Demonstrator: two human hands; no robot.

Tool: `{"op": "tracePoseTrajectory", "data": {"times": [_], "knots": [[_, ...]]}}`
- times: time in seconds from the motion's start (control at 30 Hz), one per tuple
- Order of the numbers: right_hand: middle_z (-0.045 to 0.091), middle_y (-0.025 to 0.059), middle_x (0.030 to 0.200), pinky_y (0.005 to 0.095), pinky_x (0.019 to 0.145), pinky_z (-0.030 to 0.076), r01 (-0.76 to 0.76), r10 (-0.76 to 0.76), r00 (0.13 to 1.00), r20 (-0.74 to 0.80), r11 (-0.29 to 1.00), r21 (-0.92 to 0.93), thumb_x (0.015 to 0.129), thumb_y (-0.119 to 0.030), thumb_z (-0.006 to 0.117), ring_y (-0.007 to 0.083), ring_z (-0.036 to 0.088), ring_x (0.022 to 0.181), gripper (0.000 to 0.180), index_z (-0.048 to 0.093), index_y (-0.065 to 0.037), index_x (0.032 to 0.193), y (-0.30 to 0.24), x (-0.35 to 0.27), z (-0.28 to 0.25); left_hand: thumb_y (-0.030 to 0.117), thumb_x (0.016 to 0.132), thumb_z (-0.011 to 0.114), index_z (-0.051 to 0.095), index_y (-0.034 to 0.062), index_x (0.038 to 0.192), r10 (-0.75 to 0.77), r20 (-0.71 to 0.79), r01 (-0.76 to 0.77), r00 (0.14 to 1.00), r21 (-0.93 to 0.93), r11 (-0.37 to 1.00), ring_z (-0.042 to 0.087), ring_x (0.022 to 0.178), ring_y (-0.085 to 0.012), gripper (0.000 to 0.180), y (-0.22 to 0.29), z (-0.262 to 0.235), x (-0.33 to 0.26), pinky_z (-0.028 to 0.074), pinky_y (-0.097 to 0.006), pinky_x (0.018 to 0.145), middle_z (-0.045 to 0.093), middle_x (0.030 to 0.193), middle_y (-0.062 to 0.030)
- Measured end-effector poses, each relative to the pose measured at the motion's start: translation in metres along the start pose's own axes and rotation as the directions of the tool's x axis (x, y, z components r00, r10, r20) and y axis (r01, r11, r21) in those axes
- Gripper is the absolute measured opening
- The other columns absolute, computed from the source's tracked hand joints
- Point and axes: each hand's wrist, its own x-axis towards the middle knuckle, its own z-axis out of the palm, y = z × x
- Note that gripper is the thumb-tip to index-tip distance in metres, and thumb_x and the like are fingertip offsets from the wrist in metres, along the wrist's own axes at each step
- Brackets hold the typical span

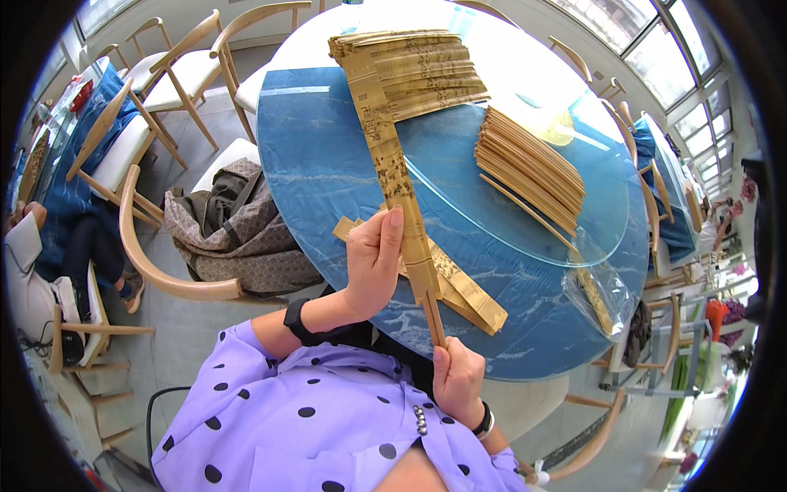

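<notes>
My left hand (375, 256) pinches a long gold paper chopstick sleeve (394, 176) with dark print, held up over the near edge of the table. A pair of brown chopsticks (433, 318) sticks out of the sleeve's lower end. My right hand (459, 382) is closed around the bare ends of those chopsticks. Under the held sleeve, a few loose gold sleeves (469, 293) lie flat on the blue tablecloth. Farther back is a row of gold sleeves (434, 72), side by side; whether each is filled I cannot tell. Bare chopsticks (529, 168) form a neat pile on the right.
A round glass turntable (459, 193) sits on the blue-covered round table (303, 156). At its right edge lies a clear plastic bag (602, 287) with gold sleeves inside. A patterned bag (246, 230) rests on a chair to my left. Wooden chairs (184, 74) and other tables stand around.
</notes>
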Motion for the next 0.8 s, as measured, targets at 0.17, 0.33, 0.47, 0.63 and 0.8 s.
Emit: {"op": "tracePoseTrajectory", "data": {"times": [0.17, 0.33, 0.47, 0.63, 0.8], "knots": [[0.051, 0.0146, 0.066, 0.0433, 0.051, 0.042, 0.004, -0.004, 1.000, -0.003, 1.000, 0.008, 0.102, -0.015, 0.061, 0.0364, 0.054, 0.054, 0.025, 0.053, -0.003, 0.082, 0.000, 0.001, 0.001, 0.022, 0.111, 0.050, 0.054, 0.0019, 0.078, 0.012, -0.053, -0.011, 0.999, 0.003, 1.000, 0.035, 0.060, -0.0049, 0.040, -0.008, 0.000, -0.005, 0.029, -0.026, 0.053, 0.044, 0.065, 0.0039], [0.051, 0.0148, 0.066, 0.0432, 0.051, 0.042, 0.004, -0.004, 1.000, -0.009, 1.000, 0.017, 0.102, -0.014, 0.061, 0.0366, 0.054, 0.055, 0.024, 0.053, -0.002, 0.083, -0.003, 0.005, 0.000, 0.022, 0.111, 0.049, 0.055, 0.0026, 0.079, -0.014, -0.007, 0.015, 1.000, 0.019, 1.000, 0.035, 0.061, -0.0040, 0.038, -0.008, 0.000, -0.021, 0.029, -0.025, 0.052, 0.044, 0.066, 0.0045], [0.050, 0.0147, 0.066, 0.0428, 0.050, 0.042, -0.004, 0.004, 1.000, -0.023, 1.000, 0.018, 0.103, -0.015, 0.060, 0.0365, 0.054, 0.055, 0.025, 0.053, -0.002, 0.083, -0.005, 0.008, -0.001, 0.022, 0.112, 0.050, 0.054, 0.0047, 0.083, -0.066, -0.006, 0.064, 0.998, -0.188, 0.980, 0.032, 0.062, -0.0018, 0.034, -0.001, 0.000, -0.001, 0.027, -0.023, 0.053, 0.042, 0.068, 0.0070], [0.049, 0.0158, 0.065, 0.0434, 0.050, 0.040, -0.029, 0.030, 0.999, -0.022, 0.999, 0.046, 0.104, -0.015, 0.055, 0.0381, 0.052, 0.054, 0.026, 0.054, -0.001, 0.082, -0.005, 0.006, -0.001, 0.020, 0.111, 0.050, 0.052, 0.0052, 0.082, 0.017, -0.006, -0.017, 1.000, -0.060, 0.998, 0.032, 0.064, -0.0016, 0.033, -0.005, 0.001, 0.002, 0.027, -0.023, 0.054, 0.041, 0.069, 0.0073], [0.051, 0.0141, 0.066, 0.0427, 0.050, 0.042, -0.014, 0.015, 0.999, -0.040, 1.000, 0.027, 0.103, -0.017, 0.060, 0.0358, 0.053, 0.054, 0.027, 0.053, -0.003, 0.081, -0.008, 0.010, -0.003, 0.025, 0.113, 0.045, 0.054, 0.0055, 0.087, -0.081, 0.027, 0.083, 0.996, -0.113, 0.990, 0.035, 0.063, -0.0022, 0.034, 0.001, 0.005, -0.007, 0.030, -0.025, 0.054, 0.044, 0.070, 0.0068]]}}
